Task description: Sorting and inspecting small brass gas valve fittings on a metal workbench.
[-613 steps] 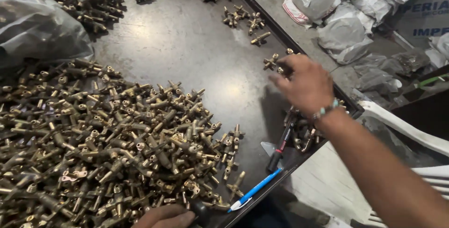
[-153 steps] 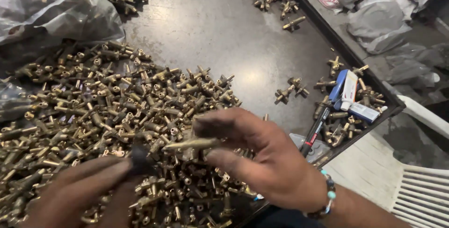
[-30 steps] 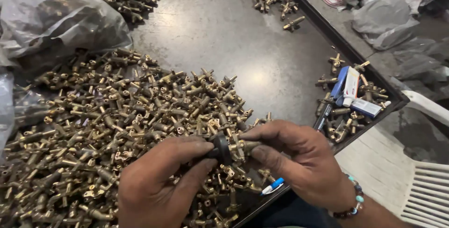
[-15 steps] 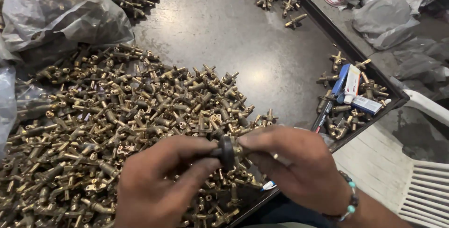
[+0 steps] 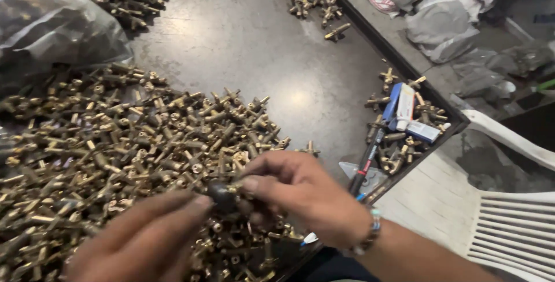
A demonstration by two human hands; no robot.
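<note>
A large heap of small brass valve fittings [image 5: 127,143] covers the left half of a dark metal table [image 5: 243,45]. Low in the head view both of my hands meet over the heap's near edge. My left hand [image 5: 139,241] pinches a small round black knob [image 5: 222,194] from the left. My right hand [image 5: 300,192], with a beaded bracelet on the wrist, grips a brass fitting [image 5: 236,187] pressed against that knob. The joint between the two pieces is mostly hidden by my fingers.
A smaller group of fittings [image 5: 404,137] lies at the table's right corner with a blue-and-white tube [image 5: 402,106] and a red-and-black tool [image 5: 367,160]. More fittings [image 5: 315,7] sit at the back. Plastic bags [image 5: 46,22] lie at left; a white plastic chair [image 5: 514,224] stands at right.
Over the last second my hands have stayed together on the knob and fitting, with my fingers shifting around them. The view has drifted slightly.
</note>
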